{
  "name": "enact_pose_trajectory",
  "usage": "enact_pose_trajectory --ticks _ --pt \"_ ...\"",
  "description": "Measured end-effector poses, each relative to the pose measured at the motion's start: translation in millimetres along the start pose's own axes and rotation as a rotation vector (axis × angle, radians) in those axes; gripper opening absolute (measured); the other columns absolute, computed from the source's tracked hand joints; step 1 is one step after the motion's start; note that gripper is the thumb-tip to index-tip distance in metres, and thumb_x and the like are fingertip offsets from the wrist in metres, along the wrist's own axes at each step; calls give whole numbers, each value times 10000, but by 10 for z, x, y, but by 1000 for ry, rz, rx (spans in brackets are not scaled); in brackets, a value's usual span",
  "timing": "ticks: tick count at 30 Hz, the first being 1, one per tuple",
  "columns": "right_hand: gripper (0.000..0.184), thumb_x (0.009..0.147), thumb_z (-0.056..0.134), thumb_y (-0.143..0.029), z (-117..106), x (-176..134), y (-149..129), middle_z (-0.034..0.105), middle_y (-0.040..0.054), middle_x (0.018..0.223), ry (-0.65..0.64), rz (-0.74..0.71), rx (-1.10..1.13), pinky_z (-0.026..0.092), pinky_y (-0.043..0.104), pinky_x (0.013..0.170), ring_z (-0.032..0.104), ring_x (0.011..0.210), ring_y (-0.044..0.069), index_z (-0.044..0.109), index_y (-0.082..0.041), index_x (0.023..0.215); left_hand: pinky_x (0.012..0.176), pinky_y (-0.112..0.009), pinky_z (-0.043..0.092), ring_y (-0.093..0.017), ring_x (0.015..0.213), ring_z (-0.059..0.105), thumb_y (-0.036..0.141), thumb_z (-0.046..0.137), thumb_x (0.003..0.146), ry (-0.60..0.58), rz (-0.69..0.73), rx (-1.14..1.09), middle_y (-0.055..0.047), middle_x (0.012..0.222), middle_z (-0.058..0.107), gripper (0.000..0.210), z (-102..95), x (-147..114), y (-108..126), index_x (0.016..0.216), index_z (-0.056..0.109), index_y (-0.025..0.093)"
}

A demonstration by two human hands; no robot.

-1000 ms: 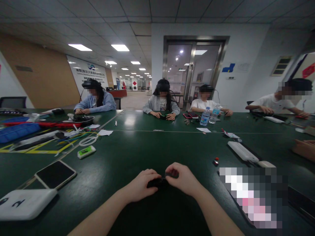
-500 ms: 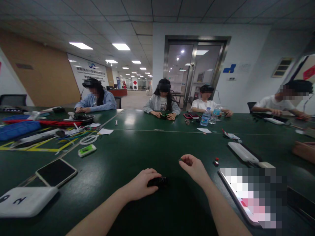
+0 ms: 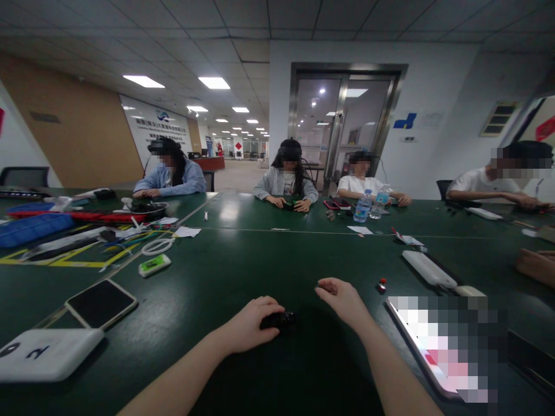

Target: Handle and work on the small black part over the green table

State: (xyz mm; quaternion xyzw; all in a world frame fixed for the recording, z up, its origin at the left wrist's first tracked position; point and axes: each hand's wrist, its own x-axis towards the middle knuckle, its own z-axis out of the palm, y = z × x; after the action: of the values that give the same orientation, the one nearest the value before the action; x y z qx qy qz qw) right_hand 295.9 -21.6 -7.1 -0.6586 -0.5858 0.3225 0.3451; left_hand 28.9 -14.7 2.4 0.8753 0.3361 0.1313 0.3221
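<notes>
My left hand [image 3: 255, 325] is closed around a small black object [image 3: 287, 318] on the dark green table. The fingers cover its left part, and its kind is too dark to make out. To the right and slightly farther off, my right hand [image 3: 340, 297] hovers with thumb and fingertips pinched together. Something tiny seems to show at the fingertips, too small to name. A little red-and-silver item [image 3: 381, 285] stands to the right of my right hand. Beyond it lies a long white device [image 3: 427, 268].
A lit, pixelated phone [image 3: 427, 346] lies at front right. On the left are a dark-screened phone [image 3: 102, 303], a white case [image 3: 50, 355], a green-and-white packet [image 3: 155, 265], cables and a blue tray [image 3: 34, 229]. Water bottles [image 3: 362, 206] and several seated people are across the table.
My right hand has dipped slightly, its fingers still pinched. My left hand stays on the black object. The far-right person's hands have shifted closer together.
</notes>
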Motion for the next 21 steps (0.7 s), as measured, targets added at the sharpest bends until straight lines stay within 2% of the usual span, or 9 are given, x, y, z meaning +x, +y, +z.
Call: enact_pose_trajectory --ticks 5,10,15,21 --pt "420 796 551 -424 2 -3 30 676 62 945 -19 71 -14 511 306 694 654 808 193 523 -178 1136 985 -343 362 -200 1104 471 292 544 790 6 11 0 -39 1213 507 440 8 1 -19 1229 532 267" --pt "311 785 559 -386 13 17 88 679 36 864 -50 60 -22 504 296 657 646 738 175 597 -198 1030 995 -340 358 -194 1116 467 285 534 794 15 15 -4 -38 1238 492 464 35 9 -88 1257 507 267" --pt "206 758 595 -262 28 54 132 681 39 860 -37 92 122 515 319 713 647 795 186 641 -185 943 1008 -354 345 -203 1126 460 276 536 789 31 34 0 -49 1245 488 469 56 20 -136 1257 509 263" --pt "219 794 551 -200 0 23 71 662 85 972 -11 160 288 540 296 759 652 870 178 616 -155 998 1006 -339 345 -197 1125 465 284 539 796 31 29 -14 -39 1244 489 465 48 15 -122 1260 508 276"
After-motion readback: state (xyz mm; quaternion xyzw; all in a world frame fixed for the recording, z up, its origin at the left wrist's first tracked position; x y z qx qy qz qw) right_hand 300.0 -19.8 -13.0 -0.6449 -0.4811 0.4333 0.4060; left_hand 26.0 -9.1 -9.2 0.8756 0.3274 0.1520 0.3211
